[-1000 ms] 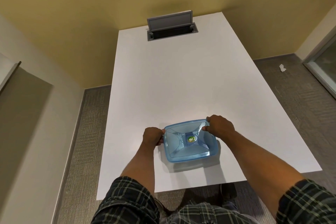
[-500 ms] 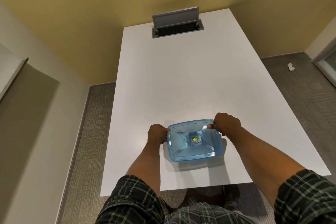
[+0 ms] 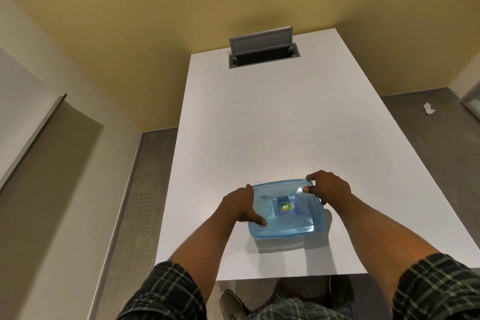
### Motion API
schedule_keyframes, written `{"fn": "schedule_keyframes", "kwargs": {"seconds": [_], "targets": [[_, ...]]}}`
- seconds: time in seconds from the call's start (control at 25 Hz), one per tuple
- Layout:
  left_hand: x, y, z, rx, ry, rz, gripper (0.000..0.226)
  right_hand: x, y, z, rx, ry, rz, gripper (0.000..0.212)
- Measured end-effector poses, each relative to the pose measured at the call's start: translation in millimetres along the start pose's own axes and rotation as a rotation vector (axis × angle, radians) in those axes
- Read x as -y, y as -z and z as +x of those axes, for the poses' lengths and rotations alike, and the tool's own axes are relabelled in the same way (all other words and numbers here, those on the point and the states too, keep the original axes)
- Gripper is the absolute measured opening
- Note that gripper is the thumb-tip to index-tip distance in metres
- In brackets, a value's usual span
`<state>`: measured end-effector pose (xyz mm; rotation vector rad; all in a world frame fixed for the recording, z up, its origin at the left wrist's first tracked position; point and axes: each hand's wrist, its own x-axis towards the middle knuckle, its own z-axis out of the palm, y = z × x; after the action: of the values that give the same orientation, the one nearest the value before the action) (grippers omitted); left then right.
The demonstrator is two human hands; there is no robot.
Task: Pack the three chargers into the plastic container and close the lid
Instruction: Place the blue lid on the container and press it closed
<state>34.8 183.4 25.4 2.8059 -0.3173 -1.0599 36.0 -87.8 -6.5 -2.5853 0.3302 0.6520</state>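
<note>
A blue see-through plastic container point(image 3: 298, 226) sits on the white table point(image 3: 259, 138) near its front edge, with its lid on top and a green round sticker at the lid's middle. My left hand point(image 3: 239, 206) lies on the container's left side, fingers spread over the lid. At the far right corner, my right hand point(image 3: 328, 187) holds the rim with fingers curled around it. No charger is visible; the container's inside cannot be made out through the lid.
A grey cable hatch point(image 3: 263, 52) stands flipped up at the table's far end by the yellow wall. A scrap of white paper point(image 3: 428, 108) lies on the grey carpet to the right. My shoe point(image 3: 231, 304) shows below the table's front edge.
My left hand has slid from gripping the left edge to lying over the lid's left part, fingers spread. My right hand stays at the far right corner. The view has shifted slightly.
</note>
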Motion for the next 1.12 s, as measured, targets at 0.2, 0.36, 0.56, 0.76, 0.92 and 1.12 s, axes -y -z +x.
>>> {"fn": "schedule_keyframes", "kwargs": {"seconds": [0.2,0.36,0.56,0.76,0.92,1.12], "targets": [[-7.0,-1.5,-3.6,0.104,-0.002,0.200,0.160,-6.1,2.6,8.2,0.078,-0.026,0.155,0.051],[-17.7,4.3,-6.8,0.132,0.035,0.282,0.162,-8.3,7.6,14.7,0.156,-0.016,0.163,0.054],[-29.9,5.7,-13.7,0.103,0.045,0.371,0.155,-5.2,11.5,11.5,0.228,0.008,0.186,0.047],[-32.4,7.0,-19.5,0.054,0.022,0.425,0.146,-8.4,15.2,-2.5,0.346,0.079,0.183,0.105],[-30.4,6.0,-21.5,0.015,0.002,0.411,0.151,-21.7,8.0,-26.9,0.524,0.171,0.163,0.153],[-29.0,6.0,-20.5,0.014,0.008,0.352,0.155,-34.2,-2.0,-28.3,0.494,0.230,0.136,0.165]]}}
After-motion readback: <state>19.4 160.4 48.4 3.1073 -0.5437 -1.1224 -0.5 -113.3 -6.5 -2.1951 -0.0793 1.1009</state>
